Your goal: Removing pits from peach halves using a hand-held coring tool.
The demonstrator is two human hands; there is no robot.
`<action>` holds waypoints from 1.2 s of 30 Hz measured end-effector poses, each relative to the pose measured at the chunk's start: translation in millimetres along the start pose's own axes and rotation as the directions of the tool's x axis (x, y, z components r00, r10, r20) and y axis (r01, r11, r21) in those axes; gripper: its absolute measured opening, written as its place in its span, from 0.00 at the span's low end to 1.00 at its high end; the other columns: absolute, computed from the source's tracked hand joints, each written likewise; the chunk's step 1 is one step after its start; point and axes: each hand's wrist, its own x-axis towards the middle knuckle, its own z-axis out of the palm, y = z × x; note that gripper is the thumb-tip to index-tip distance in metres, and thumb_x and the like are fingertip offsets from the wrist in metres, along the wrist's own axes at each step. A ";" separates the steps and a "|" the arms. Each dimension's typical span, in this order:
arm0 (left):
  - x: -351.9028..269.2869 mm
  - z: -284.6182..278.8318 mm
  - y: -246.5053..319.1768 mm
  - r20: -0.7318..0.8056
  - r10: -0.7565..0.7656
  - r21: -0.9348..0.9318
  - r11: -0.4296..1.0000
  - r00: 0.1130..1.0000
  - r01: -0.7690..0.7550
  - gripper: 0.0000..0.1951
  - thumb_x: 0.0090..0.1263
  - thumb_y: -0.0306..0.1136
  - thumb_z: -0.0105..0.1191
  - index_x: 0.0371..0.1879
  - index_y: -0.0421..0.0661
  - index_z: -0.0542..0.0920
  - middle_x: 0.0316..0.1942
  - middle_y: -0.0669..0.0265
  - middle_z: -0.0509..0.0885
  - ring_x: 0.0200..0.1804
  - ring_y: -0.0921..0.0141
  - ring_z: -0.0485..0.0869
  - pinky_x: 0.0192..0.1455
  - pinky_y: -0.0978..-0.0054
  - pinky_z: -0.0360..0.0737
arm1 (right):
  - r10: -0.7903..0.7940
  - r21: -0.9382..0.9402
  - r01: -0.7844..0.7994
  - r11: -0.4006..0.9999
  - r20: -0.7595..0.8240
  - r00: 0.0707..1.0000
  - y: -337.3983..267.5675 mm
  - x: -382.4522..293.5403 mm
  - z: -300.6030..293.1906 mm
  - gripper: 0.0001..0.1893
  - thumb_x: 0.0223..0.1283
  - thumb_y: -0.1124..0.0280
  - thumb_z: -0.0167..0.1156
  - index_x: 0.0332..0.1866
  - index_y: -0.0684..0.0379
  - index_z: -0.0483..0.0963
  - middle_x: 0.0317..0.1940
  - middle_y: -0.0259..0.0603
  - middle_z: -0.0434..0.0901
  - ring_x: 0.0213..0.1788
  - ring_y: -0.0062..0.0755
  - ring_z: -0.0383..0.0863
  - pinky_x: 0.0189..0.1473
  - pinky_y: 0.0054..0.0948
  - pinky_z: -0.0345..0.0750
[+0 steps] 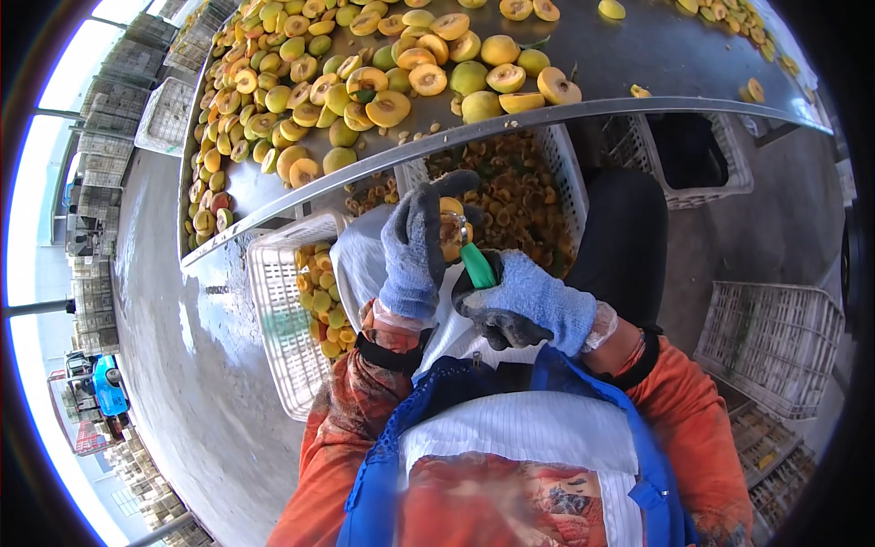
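My left hand (pixel 418 249), in a blue knit glove with a dark coated palm, holds a yellow halved stone fruit (pixel 451 236), perhaps a peach. In my right hand (pixel 523 301), gloved alike, is a pitting tool with a green handle (pixel 478 266). Its curved metal end touches the fruit's cut face; the fingers partly hide both. Beyond my hands, many halved fruits (pixel 388 108) lie on a metal table (pixel 581 68). Below the table edge, a white crate (pixel 564 174) contains brown-orange fruit scraps (pixel 523 198).
A white crate of fruit halves (pixel 294 328) stands at left beside my leg. The raised metal table rim (pixel 478 130) crosses ahead. Crates stand at right, one (pixel 772 345) on the floor and one holding dark cloth (pixel 687 150). A blue vehicle (pixel 109 386) is far left.
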 end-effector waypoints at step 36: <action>22.7 -167.7 -38.8 -0.325 0.046 0.642 0.744 0.945 0.184 0.19 0.66 0.44 0.51 0.46 0.41 0.78 0.38 0.58 0.83 0.37 0.69 0.82 0.38 0.75 0.79 | -0.308 -0.268 0.267 0.926 -0.127 0.943 3.6 38.6 -68.7 0.15 0.50 0.62 0.59 0.38 0.61 0.73 0.23 0.46 0.77 0.23 0.40 0.79 0.26 0.35 0.75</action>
